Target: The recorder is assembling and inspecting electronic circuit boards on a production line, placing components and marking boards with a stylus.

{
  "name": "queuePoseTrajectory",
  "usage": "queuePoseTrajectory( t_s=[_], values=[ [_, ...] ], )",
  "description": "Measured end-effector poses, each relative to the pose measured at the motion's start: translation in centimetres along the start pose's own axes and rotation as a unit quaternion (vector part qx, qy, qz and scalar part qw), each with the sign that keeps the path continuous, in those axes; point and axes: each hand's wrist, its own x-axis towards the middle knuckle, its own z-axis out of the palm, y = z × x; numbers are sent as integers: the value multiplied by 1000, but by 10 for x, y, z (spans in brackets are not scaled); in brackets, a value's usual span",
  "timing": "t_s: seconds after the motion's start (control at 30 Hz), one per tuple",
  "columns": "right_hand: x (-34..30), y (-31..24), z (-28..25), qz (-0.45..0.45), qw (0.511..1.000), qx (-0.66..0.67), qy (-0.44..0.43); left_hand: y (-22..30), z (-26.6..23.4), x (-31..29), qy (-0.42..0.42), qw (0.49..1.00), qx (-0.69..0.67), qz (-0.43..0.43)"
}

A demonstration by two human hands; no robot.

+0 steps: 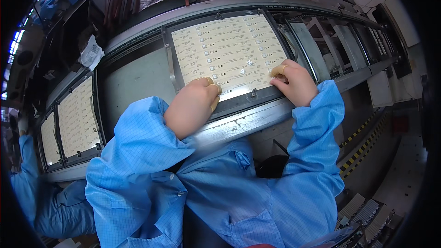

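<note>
A cream-coloured circuit board panel [188, 55] lies in a dark frame [236, 102] on the conveyor in front of me. Along it run columns of small white connectors, and two loose-looking white connectors [242, 71] lie between the columns. My left hand [193, 103] rests at the panel's near left corner, its fingers curled down and pressed together. Over the near right edge, my right hand [296, 85] pinches with thumb and forefinger. Whatever either hand holds is too small or hidden to name. Yellowish finger cots cover several fingertips.
The conveyor's metal rail [243, 124] runs between me and the frame. More framed panels [78, 115] sit farther left, near another person's blue sleeve [28, 151]. A white plastic bag [92, 53] hangs beyond the rail. Dark strips [124, 0] and tools lie on a far bench.
</note>
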Motion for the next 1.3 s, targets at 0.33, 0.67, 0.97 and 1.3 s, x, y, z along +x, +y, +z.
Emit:
queuePoseTrajectory(
  t_s=[0.33,0.67,0.97,1.3],
  values=[
    [-10,-9,2,-22,997,9,73,10,3,8,-12,998,56,-24],
    [-5,-15,-2,-11,996,33,86,34,7,19,-47,984,174,-10],
    [39,-15,34,-67,994,-60,67,32,13,16,10,982,182,48],
    [34,-79,18,-50,994,77,66,6,-32,-51,6,779,-580,-238]
  ],
)
